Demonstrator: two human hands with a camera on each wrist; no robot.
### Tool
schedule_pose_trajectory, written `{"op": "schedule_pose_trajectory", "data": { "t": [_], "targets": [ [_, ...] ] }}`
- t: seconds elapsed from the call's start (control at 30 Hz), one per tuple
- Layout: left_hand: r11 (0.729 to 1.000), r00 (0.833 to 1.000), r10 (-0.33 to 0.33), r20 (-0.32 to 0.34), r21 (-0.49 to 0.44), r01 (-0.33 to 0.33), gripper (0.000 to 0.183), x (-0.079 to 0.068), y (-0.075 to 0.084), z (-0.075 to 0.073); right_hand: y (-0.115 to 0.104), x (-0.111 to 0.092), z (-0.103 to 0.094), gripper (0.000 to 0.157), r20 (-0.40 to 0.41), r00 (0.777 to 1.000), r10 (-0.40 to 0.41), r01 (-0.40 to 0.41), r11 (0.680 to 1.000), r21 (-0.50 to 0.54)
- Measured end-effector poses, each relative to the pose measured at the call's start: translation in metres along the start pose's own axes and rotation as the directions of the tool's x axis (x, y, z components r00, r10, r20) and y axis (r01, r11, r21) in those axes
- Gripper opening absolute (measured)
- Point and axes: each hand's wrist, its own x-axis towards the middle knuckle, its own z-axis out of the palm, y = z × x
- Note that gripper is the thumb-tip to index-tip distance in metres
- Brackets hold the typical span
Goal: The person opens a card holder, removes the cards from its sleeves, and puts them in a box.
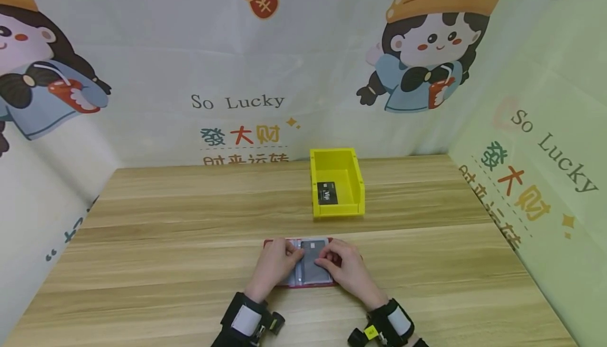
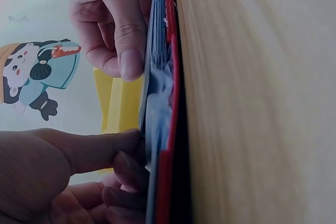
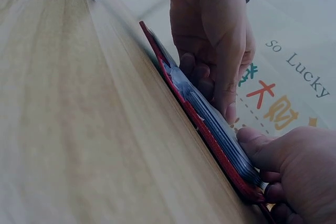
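A red-covered card holder (image 1: 309, 286) with clear sleeves lies spread flat on the table. Inside its right-hand sleeve sits a dark grey card (image 1: 313, 267). My left hand (image 1: 275, 264) is at the middle fold, thumb and forefinger pinching the sleeve's left edge beside the card. From the other side, my right hand (image 1: 348, 269) grips the right edge; its thumb (image 3: 254, 142) presses on top of the stacked sleeves (image 3: 223, 137) while the other fingers curl at the edge. The left wrist view shows the sleeve layers (image 2: 158, 35) standing up from the red cover (image 2: 173, 82).
Behind the card holder stands a yellow bin (image 1: 339, 211), with a black card marked Vip (image 1: 327, 193) inside at its left. The wooden table (image 1: 166, 220) meets printed cloth walls (image 1: 156, 73) at the back and both sides. Each wrist wears a black camera strap.
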Motion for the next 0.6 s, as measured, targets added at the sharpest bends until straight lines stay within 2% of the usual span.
{"op": "schedule_pose_trajectory", "data": {
  "t": [0.37,0.6],
  "targets": [
    [1.000,1.000,-0.020,0.001,0.009,0.020,0.025,0.0000,-0.0003,0.0021,0.0012,-0.0005,0.0006,0.012,0.003,1.000,-0.001,0.001,1.000,-0.014],
    [1.000,1.000,0.007,-0.020,0.029,-0.006,0.027,0.0008,-0.0010,0.0015,0.0006,0.0001,-0.0001,0.011,0.006,1.000,-0.017,0.017,1.000,-0.024]
  ]
}}
